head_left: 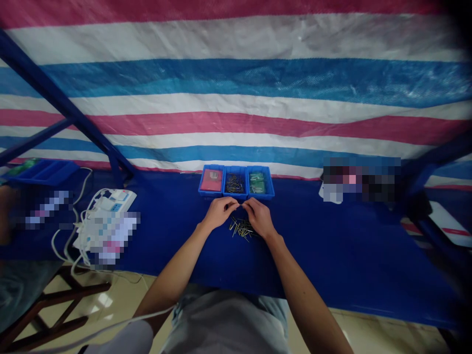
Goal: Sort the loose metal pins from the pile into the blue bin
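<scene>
Left hand (220,212) and right hand (259,218) meet above loose metal pins (241,229), which lie scattered at all angles between them. The fingertips (230,202) are closed; any pin held is too small to tell.

We wear a grey shirt (224,327), pale blue jeans (275,309) below it; our left hand (220,212) and right hand (260,218) bare.

This is a makeshift assembly workshop. A striped tarp (236,78) hangs as the back wall, with a blue steel frame (55,93) rising at 11 o'clock. The surface (332,246), covered in blue sheeting, carries blue parts bins (234,196) at 12 o'clock and a power strip (118,199) with loose cables (64,241) at 10 o'clock. A wooden stool (55,300) stands on the tiled floor (118,300) at 8 o'clock.
</scene>
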The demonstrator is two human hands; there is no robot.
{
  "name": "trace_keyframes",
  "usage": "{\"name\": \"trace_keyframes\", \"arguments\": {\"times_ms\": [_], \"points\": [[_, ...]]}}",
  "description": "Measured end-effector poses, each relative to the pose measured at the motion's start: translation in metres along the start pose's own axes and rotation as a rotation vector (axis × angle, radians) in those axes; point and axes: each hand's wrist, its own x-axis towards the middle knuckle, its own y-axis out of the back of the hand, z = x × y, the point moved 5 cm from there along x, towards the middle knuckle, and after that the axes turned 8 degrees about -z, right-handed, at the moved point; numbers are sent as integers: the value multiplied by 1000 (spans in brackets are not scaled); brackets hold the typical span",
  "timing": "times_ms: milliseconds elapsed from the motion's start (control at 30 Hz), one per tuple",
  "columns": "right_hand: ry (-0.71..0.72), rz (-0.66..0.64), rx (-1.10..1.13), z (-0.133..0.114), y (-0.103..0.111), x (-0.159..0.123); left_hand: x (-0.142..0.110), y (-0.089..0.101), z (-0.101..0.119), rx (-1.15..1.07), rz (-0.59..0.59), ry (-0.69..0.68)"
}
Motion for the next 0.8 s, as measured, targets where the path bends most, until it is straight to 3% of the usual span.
{"name": "trace_keyframes", "arguments": {"times_ms": [800], "points": [[8,138,115,-1,5,-2,-1,6,-2,-70,-1,36]]}}
